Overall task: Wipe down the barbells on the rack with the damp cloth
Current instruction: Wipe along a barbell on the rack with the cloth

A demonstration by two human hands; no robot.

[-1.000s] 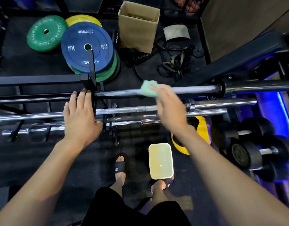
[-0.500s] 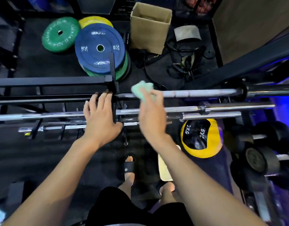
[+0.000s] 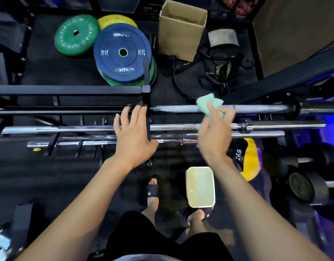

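- On the top rung of the black steel barbell rack (image 3: 68, 89), the right hand (image 3: 217, 132) pinches the pale green damp cloth (image 3: 209, 105) against the grey steel top barbell (image 3: 177, 108), partway between the rack post and the bar's collar.
- The left hand (image 3: 133, 134) lies flat with straight fingers, tips on that top bar beside the post, gripping nothing.
- Progress, as I judge it: early going. The cloth is on the first bar only, and a paler streak left of it may be a wiped patch; I can't be sure.
- The lower chrome barbells (image 3: 87, 129) look untouched by the cloth so far.
- Bar count: I make it four, one on top and three stacked lower, though the lowest pair overlap and blur.
- One cloth, two hands, one cream rectangular plastic tub (image 3: 200, 187) on the floor by the feet.
- Weight plates (image 3: 123, 53) beyond: one green lying alone, plus a blue-topped stack with a yellow and a green edge showing.
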